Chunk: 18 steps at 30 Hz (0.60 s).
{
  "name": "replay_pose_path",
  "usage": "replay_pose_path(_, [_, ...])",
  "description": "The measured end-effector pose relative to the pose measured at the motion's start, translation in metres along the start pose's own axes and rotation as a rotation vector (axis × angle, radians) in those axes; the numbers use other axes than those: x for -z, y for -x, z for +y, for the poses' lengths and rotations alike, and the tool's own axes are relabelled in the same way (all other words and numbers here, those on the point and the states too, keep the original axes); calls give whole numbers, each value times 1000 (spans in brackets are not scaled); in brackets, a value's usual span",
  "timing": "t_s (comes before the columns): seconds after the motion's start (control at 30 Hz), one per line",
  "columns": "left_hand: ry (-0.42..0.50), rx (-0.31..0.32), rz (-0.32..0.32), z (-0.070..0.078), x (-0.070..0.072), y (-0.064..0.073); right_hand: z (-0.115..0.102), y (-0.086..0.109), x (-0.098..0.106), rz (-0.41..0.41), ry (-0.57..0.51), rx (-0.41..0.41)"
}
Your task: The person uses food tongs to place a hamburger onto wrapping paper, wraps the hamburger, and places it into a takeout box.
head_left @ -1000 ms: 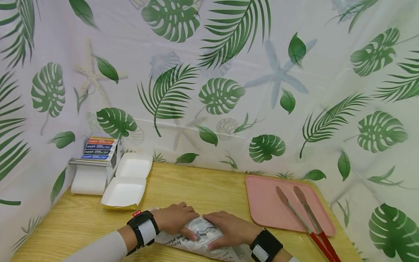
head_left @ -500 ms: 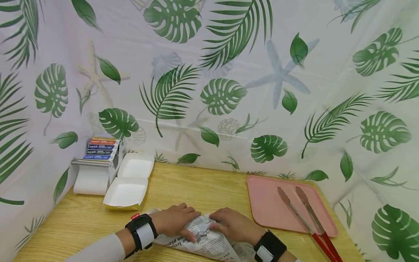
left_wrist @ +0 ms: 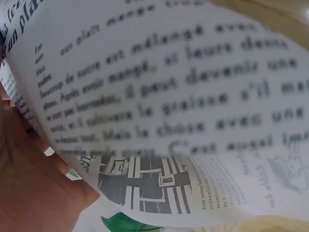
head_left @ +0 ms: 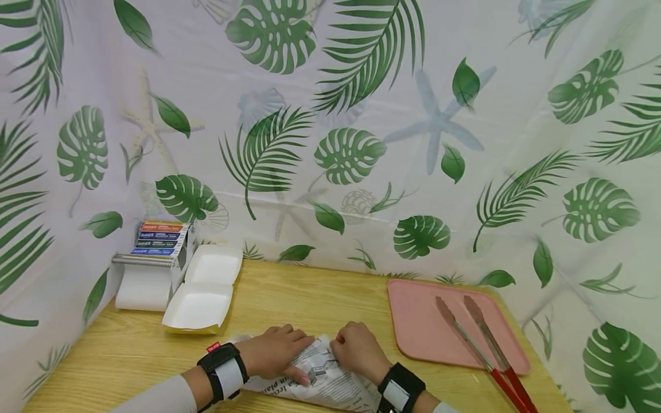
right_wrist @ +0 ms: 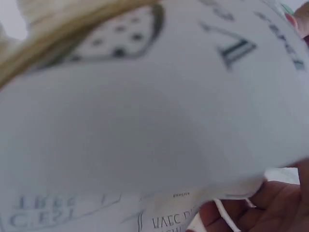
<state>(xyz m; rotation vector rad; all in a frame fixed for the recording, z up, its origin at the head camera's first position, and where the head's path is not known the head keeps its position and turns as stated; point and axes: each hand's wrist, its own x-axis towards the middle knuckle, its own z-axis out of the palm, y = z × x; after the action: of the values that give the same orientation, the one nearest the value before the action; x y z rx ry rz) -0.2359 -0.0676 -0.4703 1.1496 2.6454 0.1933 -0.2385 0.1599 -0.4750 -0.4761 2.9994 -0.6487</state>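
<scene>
A sheet of newsprint-style wrapping paper (head_left: pixel 322 381), white with black print, lies folded at the front of the table. My left hand (head_left: pixel 273 351) grips its left part, the thumb on the near face and the fingers over the top. Curled fingers of my right hand (head_left: pixel 358 351) hold the paper's upper right edge. Close up in the left wrist view, the paper (left_wrist: pixel 169 87) bulges in front of the palm. The right wrist view has fingers (right_wrist: pixel 270 205) bent at the edge of the paper (right_wrist: pixel 145 121). Whatever the folds may cover is hidden.
A white takeout box (head_left: pixel 198 304) stands with its lid up at the left, beside a dispenser (head_left: pixel 144 281) with boxed rolls. On the right, metal tongs (head_left: pixel 501 367) with red handles lie across a pink tray (head_left: pixel 413 327). A leaf-patterned curtain (head_left: pixel 341 241) backs the wooden table (head_left: pixel 299 287).
My right hand has gone from lying spread on the paper to curled fingers at its upper right edge, its wrist turned inward. The left hand stays about where it was.
</scene>
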Motion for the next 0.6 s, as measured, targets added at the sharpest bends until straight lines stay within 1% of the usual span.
replay_pose_path(0.07, [-3, 0, -9, 1, 0, -1, 2, 0, -1, -46, -25, -42])
replay_pose_path(0.13, [-5, 8, -19, 2, 0, -2, 4, 2, -1, -84, -20, -68])
replay_pose_path(0.2, [-9, 17, -25, 3, -1, -2, 6, 6, 0, -87, 20, -61])
replay_pose_path(0.23, [-8, 21, -29, 3, -1, -2, 7, 9, 0, -70, 53, -40])
replay_pose_path(0.27, [-8, 22, -33, 3, -1, -3, 8, 11, 1, -37, 98, 0])
replay_pose_path(0.3, [-8, 22, -36, 2, -2, -3, 9, 14, 2, 0, 150, 57])
replay_pose_path(0.37, [-8, 20, -42, 1, -2, -3, 10, 19, 5, 58, 247, 216])
replay_pose_path(0.4, [-12, 20, -43, 1, -2, -3, 10, 21, 6, 62, 273, 289])
replay_pose_path(0.43, [-11, 20, -44, 0, -3, -3, 9, 23, 7, 43, 291, 351])
replay_pose_path(0.47, [-11, 20, -43, 0, -3, -3, 9, 25, 8, 1, 302, 403])
replay_pose_path(0.5, [-9, 23, -41, 0, -3, -3, 9, 26, 9, -67, 295, 434])
replay_pose_path(0.53, [-2, 26, -41, 0, -3, -4, 9, 27, 10, -143, 278, 440])
replay_pose_path(0.57, [4, 27, -39, 0, -3, -4, 9, 27, 10, -210, 259, 429])
replay_pose_path(0.6, [11, 26, -39, 0, -3, -4, 9, 27, 11, -267, 248, 401])
